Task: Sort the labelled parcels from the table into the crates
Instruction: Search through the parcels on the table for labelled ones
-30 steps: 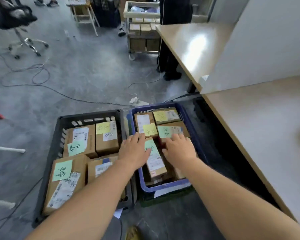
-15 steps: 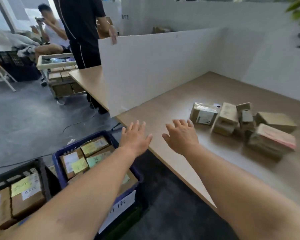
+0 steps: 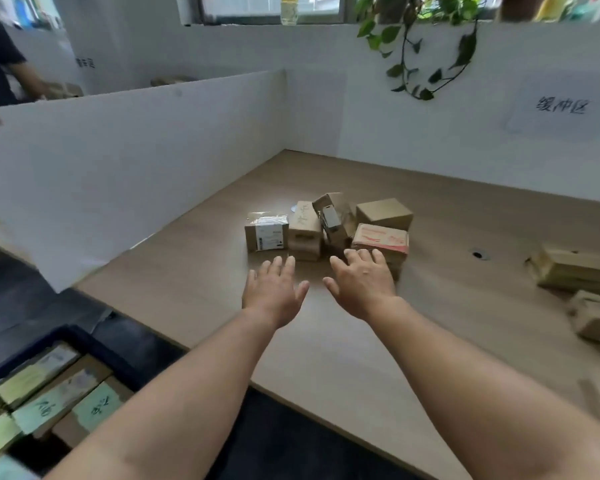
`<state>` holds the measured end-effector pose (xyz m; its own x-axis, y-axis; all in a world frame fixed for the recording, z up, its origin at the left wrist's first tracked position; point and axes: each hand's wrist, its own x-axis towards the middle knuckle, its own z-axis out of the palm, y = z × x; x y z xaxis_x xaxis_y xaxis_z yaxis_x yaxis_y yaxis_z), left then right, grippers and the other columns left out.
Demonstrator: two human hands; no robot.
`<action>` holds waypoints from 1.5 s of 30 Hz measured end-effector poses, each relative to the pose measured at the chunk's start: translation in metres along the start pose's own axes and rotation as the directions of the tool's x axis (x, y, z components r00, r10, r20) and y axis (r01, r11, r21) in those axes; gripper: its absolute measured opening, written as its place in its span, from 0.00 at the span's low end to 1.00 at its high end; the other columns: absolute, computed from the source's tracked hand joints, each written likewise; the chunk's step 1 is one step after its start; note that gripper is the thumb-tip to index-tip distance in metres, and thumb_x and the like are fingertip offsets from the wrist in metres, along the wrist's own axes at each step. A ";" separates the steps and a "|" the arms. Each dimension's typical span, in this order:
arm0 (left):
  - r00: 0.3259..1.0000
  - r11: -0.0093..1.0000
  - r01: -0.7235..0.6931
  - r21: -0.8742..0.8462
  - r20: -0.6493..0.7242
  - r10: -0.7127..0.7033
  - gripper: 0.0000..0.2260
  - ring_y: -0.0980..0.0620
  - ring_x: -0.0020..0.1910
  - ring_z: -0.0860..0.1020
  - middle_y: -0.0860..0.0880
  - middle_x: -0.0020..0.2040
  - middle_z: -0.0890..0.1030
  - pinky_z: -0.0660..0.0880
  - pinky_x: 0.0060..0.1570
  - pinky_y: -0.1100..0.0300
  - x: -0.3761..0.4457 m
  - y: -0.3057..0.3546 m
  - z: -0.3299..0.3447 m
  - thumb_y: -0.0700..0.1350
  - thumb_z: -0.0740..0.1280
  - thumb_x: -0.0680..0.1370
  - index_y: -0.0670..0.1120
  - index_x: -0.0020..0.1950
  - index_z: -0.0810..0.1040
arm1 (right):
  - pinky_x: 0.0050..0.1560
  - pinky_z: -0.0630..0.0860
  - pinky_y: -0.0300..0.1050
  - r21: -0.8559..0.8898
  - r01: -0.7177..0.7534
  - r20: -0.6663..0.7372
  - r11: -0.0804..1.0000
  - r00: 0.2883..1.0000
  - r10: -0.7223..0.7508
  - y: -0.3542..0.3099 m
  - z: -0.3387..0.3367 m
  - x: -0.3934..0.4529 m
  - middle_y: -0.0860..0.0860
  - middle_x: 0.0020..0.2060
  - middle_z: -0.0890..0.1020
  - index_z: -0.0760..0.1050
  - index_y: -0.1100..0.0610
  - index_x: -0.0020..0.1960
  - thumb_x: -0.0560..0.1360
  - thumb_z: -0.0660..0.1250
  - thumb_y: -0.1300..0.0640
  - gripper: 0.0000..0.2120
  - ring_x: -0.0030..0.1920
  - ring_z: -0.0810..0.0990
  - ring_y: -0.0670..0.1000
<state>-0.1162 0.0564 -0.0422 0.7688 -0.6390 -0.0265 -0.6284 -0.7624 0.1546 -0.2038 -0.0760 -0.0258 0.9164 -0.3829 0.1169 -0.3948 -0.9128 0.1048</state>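
Two bare arms — no sleeves on them, no watch, no rings, no gloves. The left hand (image 3: 274, 292) & right hand (image 3: 362, 289) are bare too, w/ short nails and thick fingers (image 3: 364, 256). Forearms look wide & round near the camera — smooth, no marks or drawings seen on them.

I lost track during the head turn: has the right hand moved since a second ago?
Yes. The right hand left the blue crate and now hovers over the table.
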 end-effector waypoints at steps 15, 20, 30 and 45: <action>0.945 0.952 -0.306 0.014 0.128 0.302 0.29 0.46 0.77 0.52 0.46 0.79 0.53 0.52 0.74 0.50 0.070 0.123 0.049 0.59 0.50 0.82 0.48 0.79 0.48 | 0.70 0.57 0.56 -0.014 -0.336 0.126 0.942 0.934 0.335 0.124 0.042 -0.025 0.56 0.67 0.70 0.66 0.53 0.69 0.81 0.52 0.42 0.22 0.68 0.67 0.58; 0.926 0.937 -0.346 -0.045 0.142 0.349 0.29 0.45 0.77 0.53 0.44 0.79 0.54 0.54 0.75 0.51 0.115 0.146 0.059 0.59 0.51 0.82 0.47 0.79 0.49 | 0.69 0.58 0.55 -0.025 -0.406 0.155 0.914 0.901 0.404 0.158 0.056 -0.001 0.56 0.67 0.70 0.66 0.54 0.68 0.81 0.52 0.42 0.22 0.67 0.67 0.58; 0.970 0.968 -0.179 -0.178 0.135 0.205 0.30 0.42 0.74 0.58 0.43 0.78 0.55 0.63 0.67 0.49 0.207 0.143 0.073 0.57 0.54 0.82 0.46 0.79 0.50 | 0.62 0.65 0.51 0.117 -0.511 0.242 0.851 0.846 0.475 0.190 0.099 0.075 0.56 0.65 0.72 0.67 0.56 0.67 0.81 0.54 0.42 0.23 0.66 0.68 0.58; 0.950 0.874 0.175 -0.453 0.310 -0.029 0.26 0.41 0.61 0.74 0.40 0.67 0.69 0.76 0.58 0.46 0.260 0.135 0.082 0.46 0.66 0.76 0.41 0.71 0.62 | 0.54 0.73 0.49 0.615 -0.695 0.461 0.373 0.701 0.544 0.190 0.124 0.141 0.57 0.60 0.76 0.69 0.59 0.59 0.75 0.66 0.54 0.16 0.57 0.76 0.58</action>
<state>-0.0111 -0.2213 -0.1088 0.7120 -0.6164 -0.3364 -0.3605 -0.7320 0.5782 -0.1415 -0.3207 -0.1116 0.4579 -0.8307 -0.3168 -0.7431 -0.1619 -0.6493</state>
